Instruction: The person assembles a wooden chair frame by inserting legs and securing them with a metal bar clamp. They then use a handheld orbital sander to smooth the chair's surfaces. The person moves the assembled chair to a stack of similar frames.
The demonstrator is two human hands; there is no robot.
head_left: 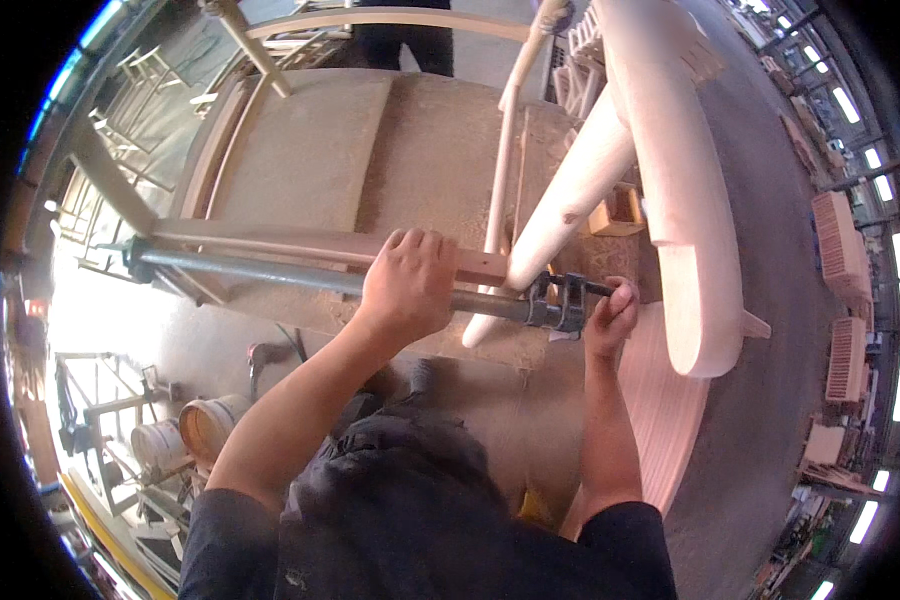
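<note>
A long grey pipe clamp (255, 270) lies across a pale wooden chair frame. Its left jaw (132, 258) sits by the left leg (110, 180), and its screw head (562, 303) is at the right leg (575, 200). My left hand (408, 283) is wrapped over the pipe and the wooden rail (482, 266) beside it. At the clamp's right end, my right hand (613, 315) pinches the screw handle (596, 288) with its fingers closed. Above the right leg runs a broad, rounded armrest (685, 200), close to my right hand.
Beneath the frame is a dusty worktable (310, 150). A small wooden box (618, 212) stands behind the right leg. Buckets (208, 428) are at the lower left, and a pale curved board (665, 400) is beside my right forearm. A person (405, 40) stands beyond the table.
</note>
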